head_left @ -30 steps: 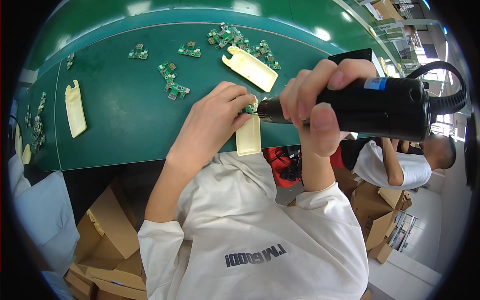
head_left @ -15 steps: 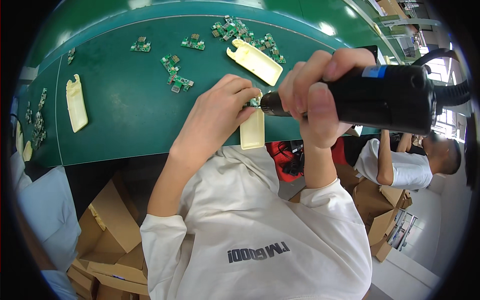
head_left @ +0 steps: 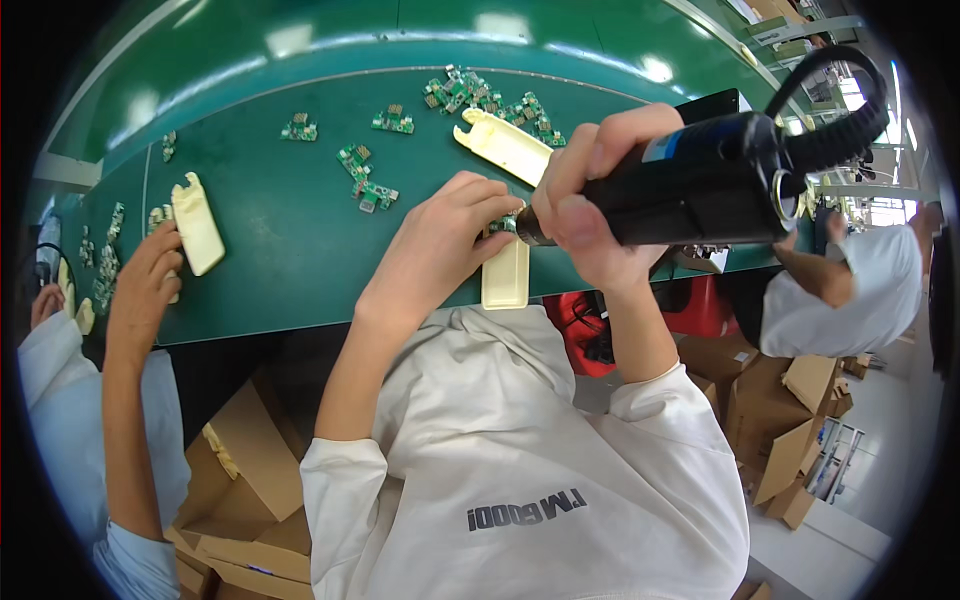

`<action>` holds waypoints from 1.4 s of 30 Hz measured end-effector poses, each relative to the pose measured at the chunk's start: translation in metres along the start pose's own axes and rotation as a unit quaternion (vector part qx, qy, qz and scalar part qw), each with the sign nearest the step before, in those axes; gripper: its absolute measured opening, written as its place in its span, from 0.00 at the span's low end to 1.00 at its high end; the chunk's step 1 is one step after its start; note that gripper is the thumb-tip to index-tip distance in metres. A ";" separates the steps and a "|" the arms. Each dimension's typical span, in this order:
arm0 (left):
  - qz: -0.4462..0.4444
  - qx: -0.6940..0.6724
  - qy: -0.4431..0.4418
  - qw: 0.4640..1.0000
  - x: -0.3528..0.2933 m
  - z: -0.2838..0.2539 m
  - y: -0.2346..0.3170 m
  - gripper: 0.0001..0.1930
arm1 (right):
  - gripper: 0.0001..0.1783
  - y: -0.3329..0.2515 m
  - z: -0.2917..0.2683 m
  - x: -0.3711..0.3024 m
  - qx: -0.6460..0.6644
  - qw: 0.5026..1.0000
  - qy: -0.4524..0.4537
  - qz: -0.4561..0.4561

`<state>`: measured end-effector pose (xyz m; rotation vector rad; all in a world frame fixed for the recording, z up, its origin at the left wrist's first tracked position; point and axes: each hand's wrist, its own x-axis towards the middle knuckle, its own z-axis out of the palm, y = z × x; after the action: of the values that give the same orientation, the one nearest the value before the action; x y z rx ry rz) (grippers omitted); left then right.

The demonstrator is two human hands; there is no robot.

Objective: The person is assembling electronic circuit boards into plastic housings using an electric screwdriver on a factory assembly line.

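The left hand's fingers pinch a circuit board at the far end of a cream casing on the bench. The right hand's fingers clamp a black power driver; tilting might cause slipping.

Head-worn fisheye, facing downward
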<state>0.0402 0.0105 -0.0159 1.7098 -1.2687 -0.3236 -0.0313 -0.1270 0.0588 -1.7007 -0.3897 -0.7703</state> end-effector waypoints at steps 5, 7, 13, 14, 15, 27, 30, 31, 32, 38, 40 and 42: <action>0.034 0.027 0.013 0.999 0.016 -0.023 0.003 0.16 | 0.25 -0.036 -0.024 -0.006 0.203 0.965 0.163 -0.016; 0.037 0.038 0.015 0.998 0.030 -0.036 0.011 0.15 | 0.24 -0.048 -0.040 -0.023 0.202 0.960 0.169 -0.092; 0.035 0.270 0.125 0.954 0.149 -0.087 -0.052 0.16 | 0.22 -0.052 -0.047 -0.085 0.138 0.960 0.242 -0.009; 0.013 0.276 0.122 0.953 0.169 -0.093 -0.072 0.17 | 0.22 -0.052 -0.047 -0.092 0.151 0.960 0.236 -0.015; -0.009 0.278 0.118 0.953 0.187 -0.093 -0.094 0.18 | 0.21 -0.051 -0.048 -0.100 0.149 0.958 0.245 -0.007; 0.057 0.255 0.165 0.951 0.131 -0.076 -0.012 0.15 | 0.16 -0.039 -0.069 -0.128 0.138 0.949 0.280 0.034; 0.058 0.209 0.178 0.960 0.060 -0.059 0.016 0.12 | 0.16 -0.032 -0.071 -0.130 0.150 0.947 0.280 0.041; 0.048 0.210 0.188 0.958 0.039 -0.055 0.012 0.11 | 0.17 -0.030 -0.072 -0.132 0.173 0.942 0.283 0.048; 0.034 0.211 0.200 0.956 0.016 -0.052 0.010 0.11 | 0.18 -0.033 -0.072 -0.133 0.197 0.937 0.284 0.058; -0.040 0.255 0.255 0.932 -0.091 -0.051 0.009 0.13 | 0.17 -0.033 -0.073 -0.129 0.217 0.941 0.254 0.052; -0.097 0.275 0.281 0.914 -0.111 -0.080 0.008 0.13 | 0.19 -0.033 -0.075 -0.133 0.215 0.944 0.245 0.057; -0.129 0.313 0.312 0.888 -0.121 -0.125 0.007 0.13 | 0.19 -0.035 -0.076 -0.136 0.217 0.945 0.237 0.060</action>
<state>0.0689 0.1784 0.0167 2.2756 -0.6832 0.5231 -0.1740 -0.1711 0.0021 -1.0728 -0.1051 -0.8979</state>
